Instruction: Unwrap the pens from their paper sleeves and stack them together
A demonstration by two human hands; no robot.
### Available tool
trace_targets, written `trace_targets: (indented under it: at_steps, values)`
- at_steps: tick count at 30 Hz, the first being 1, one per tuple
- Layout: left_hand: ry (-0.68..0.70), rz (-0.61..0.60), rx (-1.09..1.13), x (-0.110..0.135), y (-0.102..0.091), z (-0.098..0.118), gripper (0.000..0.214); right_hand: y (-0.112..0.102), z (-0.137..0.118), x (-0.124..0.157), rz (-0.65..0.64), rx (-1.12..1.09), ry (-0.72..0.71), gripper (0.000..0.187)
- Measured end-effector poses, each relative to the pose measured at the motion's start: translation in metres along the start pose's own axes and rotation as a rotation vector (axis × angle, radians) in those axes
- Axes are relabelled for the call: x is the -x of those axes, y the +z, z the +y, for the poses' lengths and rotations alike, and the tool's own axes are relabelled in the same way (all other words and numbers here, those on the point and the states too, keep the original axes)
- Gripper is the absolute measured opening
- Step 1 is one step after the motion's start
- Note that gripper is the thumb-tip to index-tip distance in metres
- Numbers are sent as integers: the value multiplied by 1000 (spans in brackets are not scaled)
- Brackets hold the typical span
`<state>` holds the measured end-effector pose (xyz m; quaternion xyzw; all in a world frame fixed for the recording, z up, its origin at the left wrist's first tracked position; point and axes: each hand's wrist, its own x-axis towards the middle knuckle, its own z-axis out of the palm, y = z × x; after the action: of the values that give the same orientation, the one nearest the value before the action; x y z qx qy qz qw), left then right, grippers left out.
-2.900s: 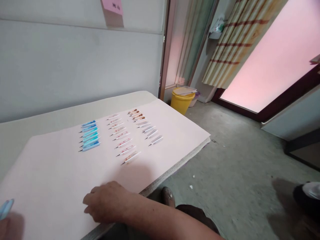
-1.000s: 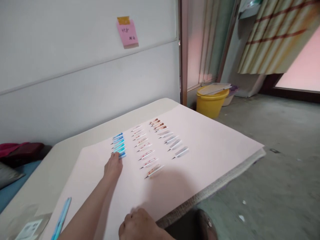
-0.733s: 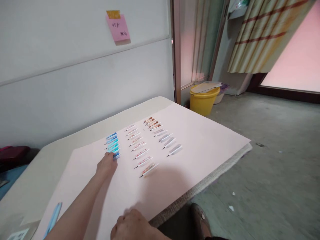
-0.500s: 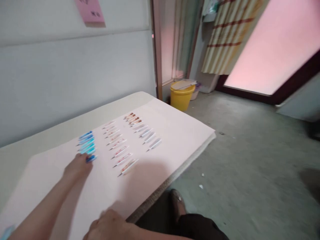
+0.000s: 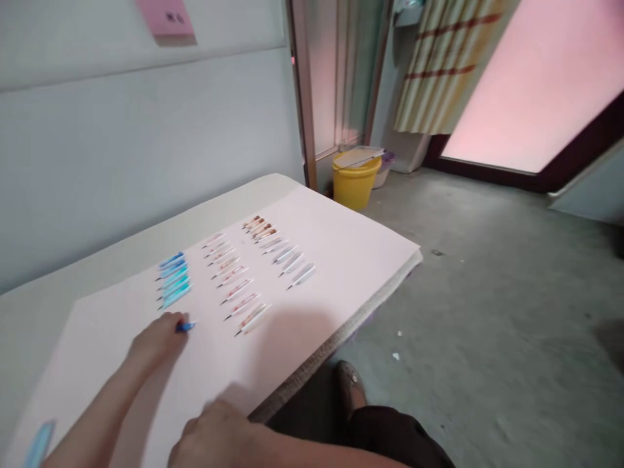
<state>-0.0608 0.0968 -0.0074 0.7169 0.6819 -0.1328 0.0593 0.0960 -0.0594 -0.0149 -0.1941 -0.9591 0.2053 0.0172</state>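
Observation:
A pale pink sheet [image 5: 341, 253] covers the table. On it lie three rows of small pointed pens: blue ones [image 5: 173, 279] at the left, white and red ones [image 5: 234, 279] in the middle, brown and grey ones [image 5: 283, 250] at the right. My left hand [image 5: 156, 339] rests on the sheet just below the blue row, its fingers closed on one blue pen [image 5: 186, 326] whose end sticks out. My right hand [image 5: 219, 435] lies knuckles up at the near edge of the sheet; its fingers are hidden.
Another blue pen [image 5: 38, 443] lies at the sheet's lower left corner. A yellow bucket [image 5: 355, 185] with a lid stands on the concrete floor beyond the table's far corner, by a door frame and a striped curtain [image 5: 448, 65]. A pink note [image 5: 166, 19] hangs on the white wall.
My left hand reached up to the blue row, took hold of its nearest pen and has drawn it back toward me. My right hand stayed at the near edge.

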Motion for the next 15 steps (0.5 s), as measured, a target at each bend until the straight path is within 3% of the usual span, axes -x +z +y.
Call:
trace_targets:
  at_steps: [8,12,15]
  values:
    - [8,89,-7,58,13,28,20,-5,-5,23,214,54,-26,11]
    - [12,146,138,76,26,35,26,-5,-6,31,345,107,-27,8]
    - [0,194,279,85,38,35,38,-1,-5,31,360,143,-11,8]
